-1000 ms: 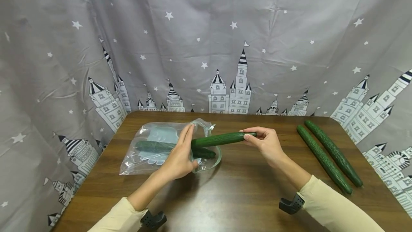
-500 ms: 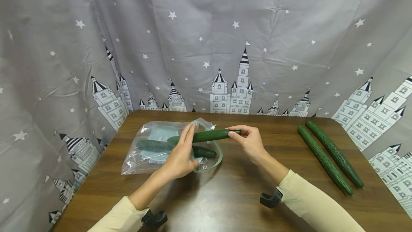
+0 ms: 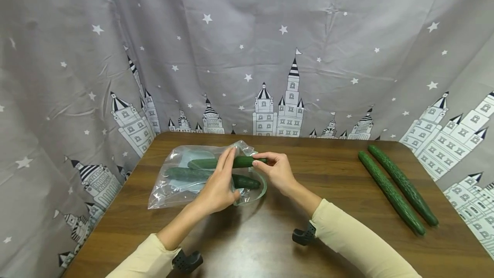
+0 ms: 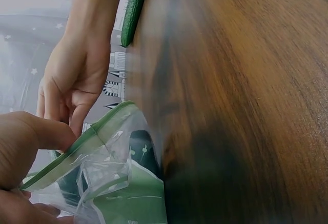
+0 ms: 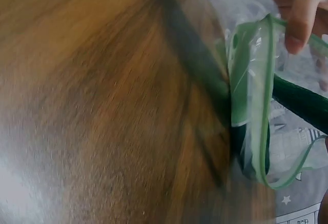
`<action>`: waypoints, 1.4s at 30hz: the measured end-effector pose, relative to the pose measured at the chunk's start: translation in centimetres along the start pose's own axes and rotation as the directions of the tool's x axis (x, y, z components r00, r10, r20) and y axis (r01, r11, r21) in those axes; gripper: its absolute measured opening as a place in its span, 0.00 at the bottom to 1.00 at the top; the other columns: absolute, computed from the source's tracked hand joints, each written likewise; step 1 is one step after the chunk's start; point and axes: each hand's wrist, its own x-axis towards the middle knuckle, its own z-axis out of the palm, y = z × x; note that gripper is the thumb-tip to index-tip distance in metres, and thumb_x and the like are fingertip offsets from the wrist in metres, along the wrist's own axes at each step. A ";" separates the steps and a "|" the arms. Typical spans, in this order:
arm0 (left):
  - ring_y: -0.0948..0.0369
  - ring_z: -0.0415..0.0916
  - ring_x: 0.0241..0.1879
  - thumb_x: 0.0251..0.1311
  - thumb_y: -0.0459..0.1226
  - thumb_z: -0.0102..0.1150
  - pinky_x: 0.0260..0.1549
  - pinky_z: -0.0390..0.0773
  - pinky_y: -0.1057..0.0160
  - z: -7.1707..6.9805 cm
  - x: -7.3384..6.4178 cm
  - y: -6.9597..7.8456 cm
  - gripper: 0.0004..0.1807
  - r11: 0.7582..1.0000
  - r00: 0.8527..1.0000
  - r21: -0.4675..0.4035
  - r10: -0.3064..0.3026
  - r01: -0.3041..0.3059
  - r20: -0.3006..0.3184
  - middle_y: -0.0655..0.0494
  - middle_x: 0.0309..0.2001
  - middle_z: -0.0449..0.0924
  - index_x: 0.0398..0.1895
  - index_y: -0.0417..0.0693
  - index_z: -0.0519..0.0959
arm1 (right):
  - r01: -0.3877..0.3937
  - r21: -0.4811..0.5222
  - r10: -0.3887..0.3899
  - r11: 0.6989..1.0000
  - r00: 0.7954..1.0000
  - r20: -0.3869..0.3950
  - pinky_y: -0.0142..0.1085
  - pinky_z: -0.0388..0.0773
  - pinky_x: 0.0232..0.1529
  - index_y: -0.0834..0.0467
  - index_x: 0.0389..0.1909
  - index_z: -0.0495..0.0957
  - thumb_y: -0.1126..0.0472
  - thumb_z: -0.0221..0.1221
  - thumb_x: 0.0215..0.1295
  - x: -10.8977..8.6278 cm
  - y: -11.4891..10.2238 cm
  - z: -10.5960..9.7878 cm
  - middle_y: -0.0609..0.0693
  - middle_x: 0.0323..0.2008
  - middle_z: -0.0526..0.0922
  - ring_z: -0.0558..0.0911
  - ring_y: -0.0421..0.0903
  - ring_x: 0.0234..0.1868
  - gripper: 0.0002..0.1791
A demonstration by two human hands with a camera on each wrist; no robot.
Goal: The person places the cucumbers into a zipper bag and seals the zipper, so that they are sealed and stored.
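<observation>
A clear plastic zip bag (image 3: 160,195) with a pale printed panel lies on the table, its mouth to the right. My left hand (image 3: 219,187) holds the bag's mouth, the thumb over the green zip edge (image 4: 84,141) in the left wrist view. My right hand (image 3: 281,176) pinches the right end of a long green cucumber (image 3: 244,162). Most of that cucumber lies inside the bag, partly hidden behind my left fingers. Another cucumber (image 3: 247,182) rests lower in the bag, its end near the opening. The right wrist view shows the held cucumber (image 5: 302,101) passing through the mouth.
Two more cucumbers (image 3: 391,192) lie side by side at the right of the brown wooden table (image 3: 270,248). A grey curtain (image 3: 247,33) printed with castles and stars hangs behind the table's far edge.
My right hand has moved left, sliding the cucumber farther into the bag. My left hand stays at the bag's mouth, and the other cucumbers have not moved.
</observation>
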 end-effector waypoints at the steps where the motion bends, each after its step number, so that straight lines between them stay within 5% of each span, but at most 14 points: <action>1: 0.40 0.72 0.62 0.40 0.24 0.76 0.45 0.81 0.47 0.0 0.0 0.0 0.67 1.000 1.000 0.003 0.003 -0.003 -0.005 0.44 0.81 0.44 0.83 0.40 0.44 | 0.015 -0.026 -0.015 1.000 1.000 0.012 0.29 0.80 0.37 0.70 0.45 0.87 0.73 0.69 0.62 0.0 0.1 0.1 0.61 0.43 0.88 0.82 0.40 0.36 0.11; 6: 0.41 0.71 0.63 0.40 0.23 0.76 0.44 0.81 0.48 0.1 -0.3 -0.4 0.66 1.000 1.000 0.006 0.011 -0.011 -0.011 0.42 0.80 0.45 0.83 0.38 0.45 | 0.025 -0.118 -0.021 0.993 0.999 0.041 0.36 0.82 0.50 0.68 0.45 0.88 0.71 0.72 0.60 0.2 0.5 0.2 0.58 0.46 0.85 0.81 0.45 0.49 0.12; 12: 0.41 0.70 0.64 0.40 0.23 0.76 0.46 0.81 0.47 0.1 -0.4 -0.5 0.66 1.000 1.000 -0.004 0.000 0.000 0.001 0.43 0.81 0.45 0.83 0.40 0.45 | -0.039 -0.121 0.050 0.992 0.995 0.085 0.34 0.82 0.48 0.71 0.50 0.85 0.74 0.70 0.59 -0.2 0.6 -0.7 0.61 0.49 0.86 0.85 0.54 0.51 0.17; 18: 0.40 0.69 0.64 0.38 0.22 0.77 0.47 0.81 0.45 0.1 -0.3 -0.5 0.67 1.000 1.000 -0.011 0.019 -0.019 -0.025 0.42 0.80 0.46 0.83 0.39 0.46 | 0.075 -0.156 -0.047 0.985 0.983 0.177 0.47 0.78 0.59 0.73 0.53 0.81 0.80 0.65 0.60 -1.1 0.9 -1.4 0.66 0.52 0.82 0.81 0.63 0.57 0.18; 23: 0.40 0.69 0.65 0.38 0.22 0.77 0.47 0.81 0.45 0.1 -0.3 -0.5 0.67 1.000 0.999 0.002 0.027 -0.027 -0.031 0.42 0.80 0.46 0.83 0.40 0.46 | 0.204 -0.236 -0.163 0.950 0.970 0.180 0.40 0.83 0.49 0.70 0.45 0.87 0.78 0.71 0.57 -1.2 1.1 -0.8 0.60 0.45 0.84 0.85 0.57 0.46 0.14; 26: 0.41 0.70 0.63 0.39 0.22 0.75 0.43 0.81 0.48 0.1 -0.3 -0.5 0.66 1.000 0.999 0.001 0.023 -0.023 -0.024 0.42 0.81 0.45 0.83 0.40 0.46 | 0.287 -0.307 -0.240 0.907 0.954 0.182 0.35 0.85 0.40 0.66 0.40 0.89 0.74 0.75 0.54 -0.9 1.2 0.0 0.56 0.40 0.88 0.88 0.50 0.39 0.12; 30: 0.42 0.73 0.59 0.40 0.21 0.73 0.37 0.80 0.53 0.3 -0.4 -0.4 0.66 0.999 0.999 -0.009 0.032 -0.032 -0.013 0.41 0.81 0.44 0.83 0.39 0.45 | 0.386 -0.463 -0.322 0.798 0.922 0.215 0.33 0.84 0.31 0.62 0.37 0.91 0.68 0.78 0.52 -0.3 1.4 1.2 0.51 0.33 0.90 0.88 0.43 0.30 0.11; 33: 0.44 0.74 0.56 0.39 0.21 0.74 0.35 0.80 0.54 0.5 -0.5 -0.4 0.66 0.999 0.999 -0.014 0.038 -0.039 -0.014 0.41 0.81 0.44 0.83 0.38 0.45 | 0.427 -0.576 -0.338 0.697 0.904 0.261 0.35 0.85 0.34 0.61 0.38 0.91 0.66 0.78 0.53 0.1 1.5 1.6 0.51 0.35 0.90 0.89 0.44 0.33 0.11; 35: 0.44 0.75 0.54 0.38 0.21 0.75 0.35 0.80 0.53 0.5 -0.5 -0.4 0.67 0.999 0.999 -0.019 0.034 -0.034 -0.013 0.41 0.81 0.44 0.83 0.38 0.45 | 0.427 -0.609 -0.326 0.668 0.904 0.276 0.38 0.85 0.38 0.62 0.40 0.90 0.67 0.77 0.54 0.1 1.4 1.5 0.52 0.38 0.90 0.89 0.46 0.36 0.12; 37: 0.43 0.75 0.55 0.37 0.22 0.75 0.37 0.81 0.52 0.5 -0.6 -0.5 0.67 1.000 1.000 -0.016 0.026 -0.026 -0.014 0.41 0.81 0.45 0.83 0.38 0.46 | 0.409 -0.615 -0.304 0.674 0.913 0.273 0.40 0.85 0.40 0.62 0.41 0.90 0.68 0.77 0.54 0.2 1.2 1.1 0.53 0.40 0.90 0.89 0.48 0.38 0.13; 42: 0.41 0.73 0.60 0.37 0.22 0.75 0.42 0.82 0.51 0.7 -0.3 -0.5 0.68 1.000 1.000 -0.013 -0.009 0.009 0.015 0.43 0.81 0.44 0.83 0.40 0.45 | 0.348 -0.524 -0.219 0.777 0.931 0.292 0.43 0.86 0.37 0.67 0.45 0.88 0.70 0.75 0.56 0.0 0.6 -1.2 0.57 0.43 0.89 0.89 0.53 0.39 0.15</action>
